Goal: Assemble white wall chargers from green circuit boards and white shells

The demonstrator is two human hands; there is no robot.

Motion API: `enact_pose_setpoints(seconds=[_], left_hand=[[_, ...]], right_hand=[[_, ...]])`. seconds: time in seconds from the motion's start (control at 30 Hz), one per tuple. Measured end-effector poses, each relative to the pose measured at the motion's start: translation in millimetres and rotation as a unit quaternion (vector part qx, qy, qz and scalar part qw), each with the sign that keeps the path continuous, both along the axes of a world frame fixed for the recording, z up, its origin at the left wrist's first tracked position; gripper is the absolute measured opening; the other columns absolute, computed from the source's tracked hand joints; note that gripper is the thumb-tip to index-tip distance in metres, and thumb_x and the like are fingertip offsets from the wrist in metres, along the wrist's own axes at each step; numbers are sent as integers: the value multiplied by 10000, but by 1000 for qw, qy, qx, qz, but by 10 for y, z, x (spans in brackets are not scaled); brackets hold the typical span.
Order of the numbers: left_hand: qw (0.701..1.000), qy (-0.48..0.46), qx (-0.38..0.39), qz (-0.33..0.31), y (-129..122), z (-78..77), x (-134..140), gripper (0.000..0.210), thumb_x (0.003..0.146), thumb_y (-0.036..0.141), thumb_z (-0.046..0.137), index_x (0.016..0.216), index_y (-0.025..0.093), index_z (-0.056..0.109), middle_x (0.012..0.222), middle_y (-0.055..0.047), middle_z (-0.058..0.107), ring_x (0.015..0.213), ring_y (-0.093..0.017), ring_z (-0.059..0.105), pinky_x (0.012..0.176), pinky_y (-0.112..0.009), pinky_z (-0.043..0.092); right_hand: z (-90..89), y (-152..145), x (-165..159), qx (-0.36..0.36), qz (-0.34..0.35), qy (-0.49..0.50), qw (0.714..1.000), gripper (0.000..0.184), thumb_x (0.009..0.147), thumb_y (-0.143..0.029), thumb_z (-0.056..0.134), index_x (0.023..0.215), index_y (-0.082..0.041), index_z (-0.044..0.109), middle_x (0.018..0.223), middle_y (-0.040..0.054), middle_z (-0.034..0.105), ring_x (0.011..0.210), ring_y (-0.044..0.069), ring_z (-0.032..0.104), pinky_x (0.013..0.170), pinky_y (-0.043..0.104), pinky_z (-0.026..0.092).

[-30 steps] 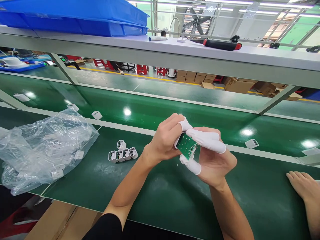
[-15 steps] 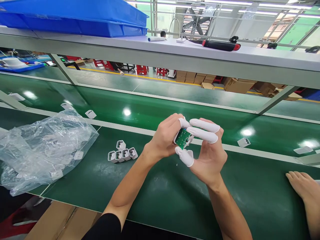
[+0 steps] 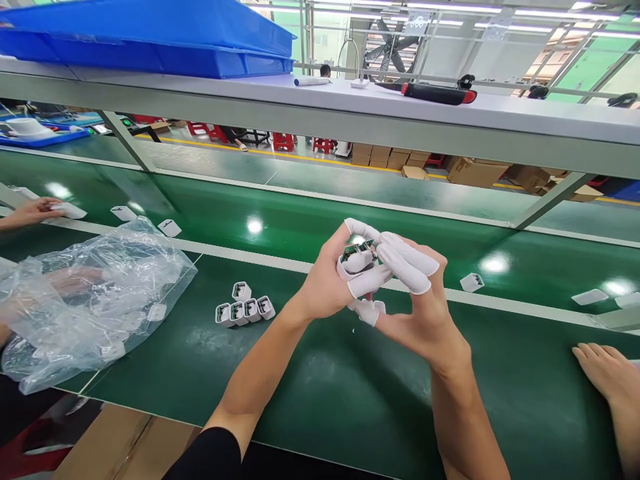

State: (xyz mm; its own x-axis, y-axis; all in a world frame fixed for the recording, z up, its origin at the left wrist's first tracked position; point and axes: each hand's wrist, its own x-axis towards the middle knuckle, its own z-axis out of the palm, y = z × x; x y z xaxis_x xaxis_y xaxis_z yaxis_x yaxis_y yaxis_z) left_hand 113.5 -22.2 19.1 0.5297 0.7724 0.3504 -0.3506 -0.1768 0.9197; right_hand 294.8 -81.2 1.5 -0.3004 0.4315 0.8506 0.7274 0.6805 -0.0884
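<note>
My left hand [image 3: 325, 283], with white finger cots, is closed around a small white plastic housing [image 3: 341, 268]. A green circuit board [image 3: 359, 247] sits tilted at its opening, with components facing me. My right hand [image 3: 417, 280], also in white finger cots, is bent around the board's right side, fingertips pressed together against it. Its thumb lies below, beside a small white piece [image 3: 381, 307]. The fingers hide much of the board and housing. Left of my forearm, several white housings with boards inside [image 3: 243, 311] stand on the green mat.
A clear plastic bag [image 3: 145, 267] with white parts lies at left. Another person's hand [image 3: 37, 212] holds a white part there; a different hand [image 3: 603, 373] rests at right. White housings [image 3: 473, 283] lie along the green belt [image 3: 300, 233]. Overhead, a shelf holds blue trays [image 3: 150, 47] and cutters [image 3: 440, 93].
The board has tipped from facing me to a flatter tilt, and my left fingers have come over its front. Another person's arms have entered at left. Parts on the belt have shifted left.
</note>
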Motion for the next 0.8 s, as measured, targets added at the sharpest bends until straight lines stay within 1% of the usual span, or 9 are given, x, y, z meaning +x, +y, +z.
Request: enact_pose_setpoints(seconds=[0.07, 0.17, 0.27, 0.37, 0.47, 0.53, 0.6, 0.7, 0.8], left_hand=[[997, 17, -63, -50, 18, -11, 7, 580, 829, 409, 985, 1231, 290, 585, 785, 48, 658, 608, -126, 635, 528, -230, 526], [994, 42, -89, -53, 51, -74, 57, 601, 831, 410, 984, 1268, 283, 593, 948, 11, 702, 719, -138, 697, 619, -247, 589], [995, 62, -73, -39, 84, -134, 89, 611, 859, 403, 964, 1331, 277, 598, 1126, -38, 727, 844, -158, 725, 726, -275, 624], [992, 60, -37, -103, 165, -145, 31, 712, 840, 338, 976, 1430, 310, 578, 1225, -61, 736, 949, -193, 751, 804, -306, 640], [987, 37, 31, -155, 305, -116, -95, 714, 814, 283, 975, 1436, 319, 626, 1360, -91, 734, 1143, -246, 775, 961, -354, 641], [985, 32, 64, -158, 392, -91, -171, 697, 772, 274, 995, 1394, 298, 680, 1369, -108, 751, 1223, -278, 774, 1032, -376, 628], [984, 34, 68, -163, 442, -71, -213, 707, 711, 251, 1027, 1347, 278, 720, 1322, -118, 780, 1223, -296, 785, 1038, -382, 631], [984, 27, 30, -176, 439, -58, -208, 694, 670, 217, 1048, 1295, 271, 751, 1264, -117, 802, 1183, -306, 808, 1012, -386, 650], [984, 13, -13, -175, 410, -70, -160, 693, 653, 231, 1060, 1275, 271, 758, 1253, -117, 803, 1167, -321, 818, 994, -403, 670]], right_hand=[[9, 11, -10, 7, -40, -26, 999, 971, 890, -192, 849, 1731, -342, 388, 1551, 138, 689, 1465, 425, 628, 1101, 631, 574], [6, 36, -26, 19, -77, -52, 996, 918, 901, -134, 774, 1722, -315, 405, 1491, 136, 730, 1423, 418, 659, 1078, 602, 552], [9, 50, -16, 29, -89, -52, 994, 872, 876, -115, 747, 1684, -283, 466, 1398, 125, 770, 1347, 401, 702, 1051, 570, 538], [23, 50, 21, 42, -91, -41, 994, 804, 851, -121, 769, 1609, -277, 548, 1287, 104, 802, 1269, 388, 734, 1013, 548, 530], [37, 48, 60, 55, -87, -17, 995, 711, 848, -137, 774, 1519, -309, 614, 1172, 75, 818, 1193, 381, 763, 974, 545, 529], [43, 47, 71, 66, -79, 0, 995, 645, 848, -142, 773, 1459, -311, 652, 1121, 66, 818, 1152, 374, 777, 957, 542, 532], [47, 46, 67, 69, -71, 12, 995, 605, 848, -138, 772, 1421, -304, 672, 1096, 63, 817, 1133, 366, 785, 948, 537, 536], [46, 49, 44, 62, -60, 18, 996, 628, 860, -140, 775, 1447, -325, 647, 1125, 56, 827, 1127, 356, 790, 950, 538, 541], [37, 60, 23, 46, -47, 27, 997, 668, 867, -123, 788, 1467, -357, 611, 1230, 54, 829, 1157, 352, 788, 976, 550, 544]])
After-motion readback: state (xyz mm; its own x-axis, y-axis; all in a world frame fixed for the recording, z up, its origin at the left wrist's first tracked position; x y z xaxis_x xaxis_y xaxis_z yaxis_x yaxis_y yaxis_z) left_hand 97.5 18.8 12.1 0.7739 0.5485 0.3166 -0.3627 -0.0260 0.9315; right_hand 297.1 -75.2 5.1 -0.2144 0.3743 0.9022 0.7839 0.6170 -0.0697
